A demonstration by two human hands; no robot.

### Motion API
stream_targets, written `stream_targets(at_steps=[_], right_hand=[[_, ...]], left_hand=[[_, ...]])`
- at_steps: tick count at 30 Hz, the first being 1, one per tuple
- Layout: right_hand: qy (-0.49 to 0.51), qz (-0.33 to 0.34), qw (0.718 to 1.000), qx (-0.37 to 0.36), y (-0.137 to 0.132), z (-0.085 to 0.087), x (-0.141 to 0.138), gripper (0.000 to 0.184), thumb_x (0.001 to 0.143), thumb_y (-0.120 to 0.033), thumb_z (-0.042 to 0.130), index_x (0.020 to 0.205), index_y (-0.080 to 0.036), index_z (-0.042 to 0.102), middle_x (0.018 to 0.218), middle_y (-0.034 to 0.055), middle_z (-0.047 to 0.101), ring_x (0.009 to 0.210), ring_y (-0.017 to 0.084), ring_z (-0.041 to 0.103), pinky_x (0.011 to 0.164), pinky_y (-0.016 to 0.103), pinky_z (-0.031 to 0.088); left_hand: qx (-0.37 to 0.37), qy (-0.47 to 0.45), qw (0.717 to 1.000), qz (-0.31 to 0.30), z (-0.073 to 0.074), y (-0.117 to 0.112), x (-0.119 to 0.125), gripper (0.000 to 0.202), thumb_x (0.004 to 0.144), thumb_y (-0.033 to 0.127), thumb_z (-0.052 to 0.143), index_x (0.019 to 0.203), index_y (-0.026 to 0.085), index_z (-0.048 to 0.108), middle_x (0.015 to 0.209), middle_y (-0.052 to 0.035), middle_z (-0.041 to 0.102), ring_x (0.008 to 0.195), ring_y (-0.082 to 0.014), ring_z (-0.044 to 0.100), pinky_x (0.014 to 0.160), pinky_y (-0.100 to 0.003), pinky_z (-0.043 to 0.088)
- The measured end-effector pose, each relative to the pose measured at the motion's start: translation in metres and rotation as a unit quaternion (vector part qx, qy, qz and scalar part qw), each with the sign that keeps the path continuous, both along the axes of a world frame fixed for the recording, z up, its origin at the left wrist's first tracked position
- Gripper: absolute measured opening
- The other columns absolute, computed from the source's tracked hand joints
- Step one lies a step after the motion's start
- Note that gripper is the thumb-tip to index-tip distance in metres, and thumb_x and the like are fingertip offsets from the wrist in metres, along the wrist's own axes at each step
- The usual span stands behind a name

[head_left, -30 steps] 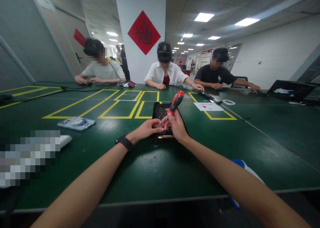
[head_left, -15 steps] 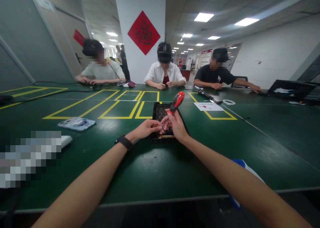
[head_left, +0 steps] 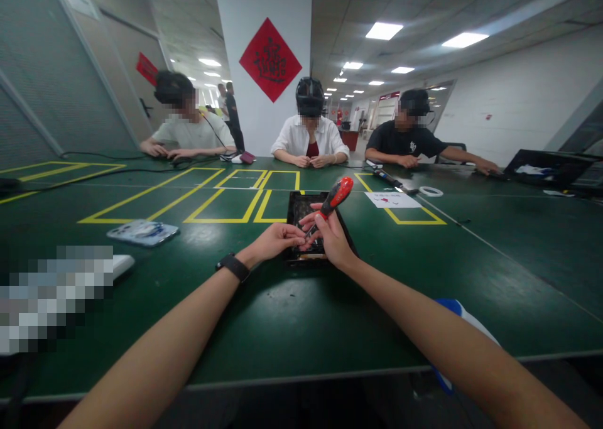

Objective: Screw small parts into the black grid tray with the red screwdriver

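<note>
In my right hand point(head_left: 335, 237) is a screwdriver point(head_left: 340, 193) with a red and black handle. It leans with the handle up and to the right, its shaft slanting down to the left. Close to the shaft's lower end, the fingertips of my left hand point(head_left: 276, 240) are pinched together. Whether they grip the tip or some small piece there is too small to tell. Both hands are over a black open tray point(head_left: 293, 210) on the green table. My fingers hide part of its inside, where dark, unclear contents show.
A phone-like item point(head_left: 142, 232) lies to the left, and a blue and white object point(head_left: 464, 319) is under my right forearm. A printed sheet point(head_left: 394, 200) and a white ring point(head_left: 430, 191) sit farther right. Several people are seated across the green table point(head_left: 264, 335).
The screwdriver's handle has tipped farther to the right and a little lower. Some fingers of my right hand have shifted along with it. My left hand stays almost in place.
</note>
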State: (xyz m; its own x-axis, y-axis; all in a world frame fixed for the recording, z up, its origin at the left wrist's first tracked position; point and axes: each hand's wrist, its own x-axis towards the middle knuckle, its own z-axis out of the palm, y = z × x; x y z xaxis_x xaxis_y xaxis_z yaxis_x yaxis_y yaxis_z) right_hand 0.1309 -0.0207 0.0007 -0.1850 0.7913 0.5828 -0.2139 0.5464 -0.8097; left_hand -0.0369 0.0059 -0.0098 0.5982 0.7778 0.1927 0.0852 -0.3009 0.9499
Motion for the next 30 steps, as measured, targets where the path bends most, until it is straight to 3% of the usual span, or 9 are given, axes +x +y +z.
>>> stream_targets(at_steps=[7, 12, 16, 21, 30], right_hand=[[0.027, 0.056, 0.998, -0.019, 0.004, -0.004, -0.002, 0.030, 0.087, -0.042, 0.043, 0.111, -0.024, 0.039, 0.068, -0.0031, 0.059, 0.050, 0.008, 0.054, 0.046, 0.021, 0.048], [0.040, 0.056, 0.997, -0.021, 0.005, -0.003, -0.002, 0.032, 0.086, -0.042, 0.045, 0.110, -0.022, 0.038, 0.067, -0.0032, 0.060, 0.049, 0.008, 0.055, 0.046, 0.020, 0.048], [0.048, 0.058, 0.997, -0.023, 0.006, -0.003, -0.002, 0.032, 0.087, -0.042, 0.043, 0.111, -0.022, 0.038, 0.067, -0.0028, 0.061, 0.052, 0.009, 0.057, 0.047, 0.020, 0.049], [0.040, 0.044, 0.998, -0.018, 0.006, -0.004, -0.002, 0.032, 0.087, -0.042, 0.043, 0.112, -0.023, 0.039, 0.069, -0.0024, 0.062, 0.052, 0.009, 0.057, 0.047, 0.020, 0.047], [0.045, 0.065, 0.995, -0.061, 0.004, 0.002, 0.001, 0.034, 0.086, -0.041, 0.044, 0.114, -0.022, 0.038, 0.068, -0.0023, 0.062, 0.053, 0.009, 0.057, 0.047, 0.020, 0.048]], left_hand=[[0.056, 0.022, 0.998, 0.008, 0.001, -0.003, 0.002, 0.030, 0.069, 0.035, 0.068, 0.085, 0.011, 0.060, 0.082, -0.0049, 0.066, 0.073, -0.0129, 0.059, 0.068, -0.025, 0.043], [0.074, 0.061, 0.995, 0.041, 0.001, -0.005, 0.003, 0.032, 0.067, 0.038, 0.069, 0.080, 0.011, 0.058, 0.068, 0.0001, 0.059, 0.061, -0.0093, 0.052, 0.057, -0.021, 0.038], [0.074, 0.059, 0.994, 0.044, 0.003, -0.007, 0.003, 0.033, 0.071, 0.041, 0.065, 0.080, 0.011, 0.056, 0.066, 0.0012, 0.056, 0.059, -0.0084, 0.049, 0.055, -0.020, 0.036], [0.073, 0.060, 0.995, 0.043, 0.007, -0.011, 0.005, 0.034, 0.063, 0.039, 0.071, 0.074, 0.012, 0.053, 0.063, 0.0027, 0.054, 0.055, -0.0073, 0.047, 0.052, -0.019, 0.035], [0.048, 0.041, 0.998, -0.007, 0.009, -0.010, 0.001, 0.028, 0.069, 0.036, 0.068, 0.076, 0.009, 0.062, 0.070, -0.0032, 0.063, 0.062, -0.0103, 0.055, 0.059, -0.022, 0.041]])
